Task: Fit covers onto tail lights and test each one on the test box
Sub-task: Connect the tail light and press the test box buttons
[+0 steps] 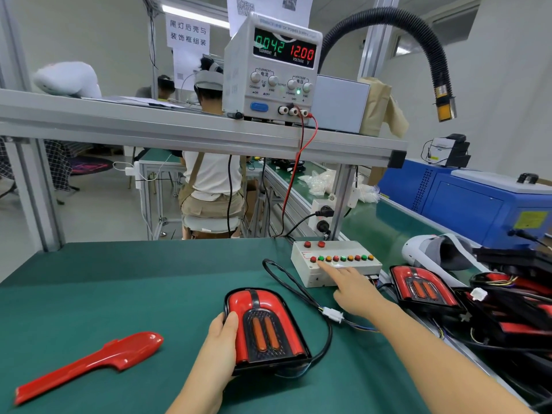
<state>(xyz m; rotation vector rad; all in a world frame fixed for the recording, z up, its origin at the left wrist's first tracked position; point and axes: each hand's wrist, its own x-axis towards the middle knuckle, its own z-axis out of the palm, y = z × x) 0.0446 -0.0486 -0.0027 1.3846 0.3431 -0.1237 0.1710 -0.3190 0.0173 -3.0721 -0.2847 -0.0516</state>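
A red and black tail light (263, 327) with two orange strips lies on the green mat (119, 288) in front of me. My left hand (222, 345) grips its left edge, thumb on top. Its black cable (286, 279) loops round to a white connector (333, 314) on the right. My right hand (355, 291) reaches to the white test box (337, 248), its straight index finger pressing near the left end of the row of coloured buttons. A loose red cover (89, 363) lies on the mat at the lower left.
A power supply (268, 73) on the shelf above reads 0.042 A and 12.00 V, with leads running down to the test box. Several more tail lights (424, 289) are piled at the right beside a white headset (433, 252). Behind runs a green conveyor (385, 222) and a blue machine (466, 198).
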